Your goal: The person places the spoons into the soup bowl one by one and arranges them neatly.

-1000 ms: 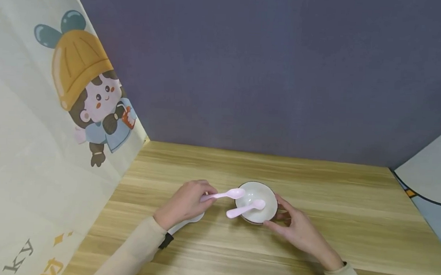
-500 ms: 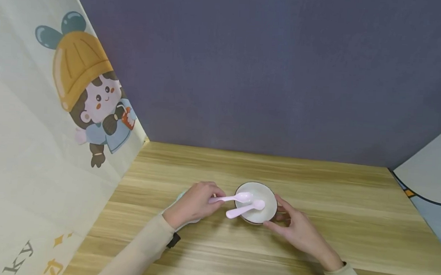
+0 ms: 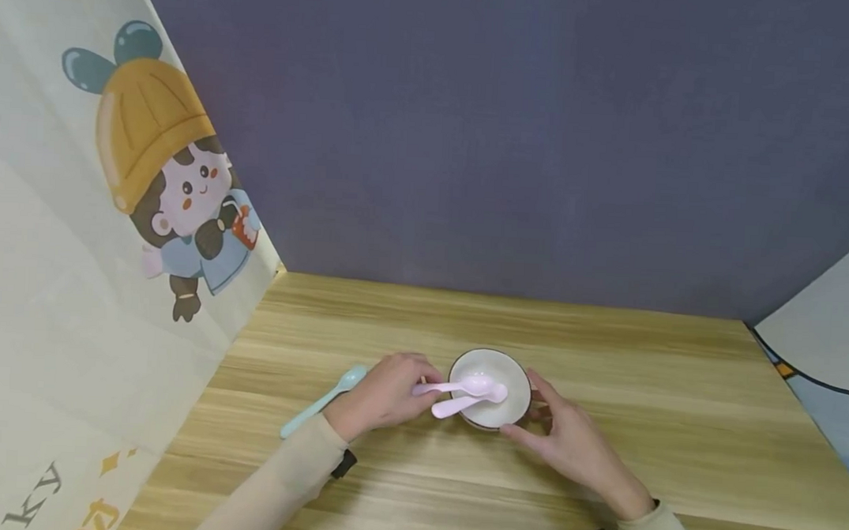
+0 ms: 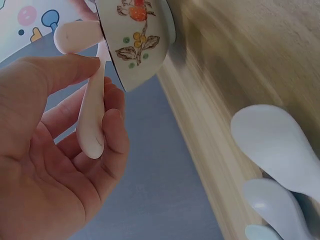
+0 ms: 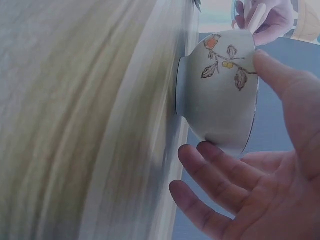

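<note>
My left hand (image 3: 389, 394) pinches the handle of a pink spoon (image 4: 92, 125) between thumb and fingers. Its scoop end hangs over the inside of a white bowl (image 3: 515, 380) with a dark rim. A second pink spoon (image 3: 450, 408) leans in the bowl, its handle sticking out over the left rim, and the two spoons overlap in the head view. On the right side, my right hand (image 3: 576, 445) holds the bowl, thumb (image 5: 280, 72) at the rim and fingers (image 5: 225, 175) round the side. The bowl stands upright, with painted leaves and berries outside.
A teal spoon (image 3: 319, 407) lies on the wooden table (image 3: 673, 434), left of my left hand. The left wrist view shows a large white spoon (image 4: 272, 140) and a smaller pale one (image 4: 272, 197) there. A dark wall (image 3: 544, 144) rises behind the table.
My left hand has moved right with the pink spoon, bringing its scoop from the bowl's left rim to over the inside. The teal spoon has come into sight. My right hand stays at the bowl.
</note>
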A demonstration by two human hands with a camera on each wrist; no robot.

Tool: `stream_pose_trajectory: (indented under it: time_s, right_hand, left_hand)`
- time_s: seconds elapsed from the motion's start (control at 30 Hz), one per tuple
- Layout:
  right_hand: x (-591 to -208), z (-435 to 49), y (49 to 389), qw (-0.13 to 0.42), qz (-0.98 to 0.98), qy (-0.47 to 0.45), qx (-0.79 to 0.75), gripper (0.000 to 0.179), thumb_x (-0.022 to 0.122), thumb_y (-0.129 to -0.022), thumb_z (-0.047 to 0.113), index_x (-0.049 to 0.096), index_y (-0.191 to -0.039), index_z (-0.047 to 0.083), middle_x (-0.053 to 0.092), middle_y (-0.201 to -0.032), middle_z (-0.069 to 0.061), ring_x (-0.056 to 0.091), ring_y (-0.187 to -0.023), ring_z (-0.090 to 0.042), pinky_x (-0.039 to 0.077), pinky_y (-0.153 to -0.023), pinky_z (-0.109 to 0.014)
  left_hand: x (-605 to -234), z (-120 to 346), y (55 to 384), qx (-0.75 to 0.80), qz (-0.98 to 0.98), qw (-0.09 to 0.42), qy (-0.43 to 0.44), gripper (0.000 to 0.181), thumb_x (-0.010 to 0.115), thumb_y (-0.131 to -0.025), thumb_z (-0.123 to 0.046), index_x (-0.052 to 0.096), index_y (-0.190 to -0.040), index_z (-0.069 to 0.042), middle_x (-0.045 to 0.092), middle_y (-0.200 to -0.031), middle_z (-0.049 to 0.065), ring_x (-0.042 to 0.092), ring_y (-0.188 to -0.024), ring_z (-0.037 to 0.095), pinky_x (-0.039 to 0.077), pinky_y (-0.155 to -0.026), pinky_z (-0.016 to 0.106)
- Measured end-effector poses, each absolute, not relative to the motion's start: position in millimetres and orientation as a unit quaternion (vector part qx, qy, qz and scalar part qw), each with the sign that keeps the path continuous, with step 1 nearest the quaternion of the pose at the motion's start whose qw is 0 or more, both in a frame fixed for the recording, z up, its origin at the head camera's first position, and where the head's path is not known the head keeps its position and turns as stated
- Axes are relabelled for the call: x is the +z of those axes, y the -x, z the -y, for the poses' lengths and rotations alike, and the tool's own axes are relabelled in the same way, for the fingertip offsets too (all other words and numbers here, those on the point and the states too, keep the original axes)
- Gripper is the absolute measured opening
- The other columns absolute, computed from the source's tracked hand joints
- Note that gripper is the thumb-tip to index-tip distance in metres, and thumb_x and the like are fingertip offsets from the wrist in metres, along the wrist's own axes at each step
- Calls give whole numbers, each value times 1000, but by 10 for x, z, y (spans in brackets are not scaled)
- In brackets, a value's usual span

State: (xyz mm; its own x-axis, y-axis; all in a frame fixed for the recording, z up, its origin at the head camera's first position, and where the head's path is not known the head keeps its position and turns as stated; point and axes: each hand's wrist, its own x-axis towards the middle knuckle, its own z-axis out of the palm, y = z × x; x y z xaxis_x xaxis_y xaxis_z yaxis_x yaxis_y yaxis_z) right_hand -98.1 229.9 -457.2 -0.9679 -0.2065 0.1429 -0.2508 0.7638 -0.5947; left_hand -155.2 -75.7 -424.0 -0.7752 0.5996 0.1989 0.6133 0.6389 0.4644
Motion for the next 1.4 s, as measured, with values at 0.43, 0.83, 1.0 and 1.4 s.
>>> stream_pose_trajectory:
  time_s: [0.43, 0.83, 1.0, 1.4]
  right_hand:
    - [-4550, -2284, 985, 15, 939, -110, 327, 98, 85, -85, 57, 48, -159, 5, 78, -110, 2, 76, -96, -15, 55, -75, -27]
    - [-4537, -2291, 997, 0, 944, -93, 315, 100, 83, -86, 60, 45, -161, 6, 79, -108, -1, 76, -98, -17, 58, -78, -36]
    - [-4532, -2279, 986, 5, 945, -96, 314, 100, 84, -86, 60, 45, -161, 5, 79, -110, -2, 75, -97, -16, 57, -78, -35]
    - [-4560, -2279, 989, 25, 947, -103, 304, 99, 84, -85, 60, 48, -159, 5, 79, -105, -1, 71, -92, -12, 53, -74, -31]
  left_hand:
    - [-4208, 637, 1566, -252, 909, -7, 332, 14, 75, -98, -24, 84, -106, -18, 78, -96, -6, 62, -81, 6, 52, -75, 22]
    - [-4204, 487, 1581, -241, 910, -8, 336, 16, 78, -94, -23, 84, -106, -15, 77, -95, -5, 64, -83, 7, 51, -78, 22]
    - [-4204, 426, 1570, -234, 917, -15, 324, 18, 77, -94, -24, 84, -109, -15, 78, -98, -4, 65, -87, 8, 52, -81, 22]
    - [-4249, 286, 1558, -216, 919, -32, 328, 16, 75, -94, -27, 85, -104, -18, 75, -92, -6, 59, -80, 4, 47, -72, 20]
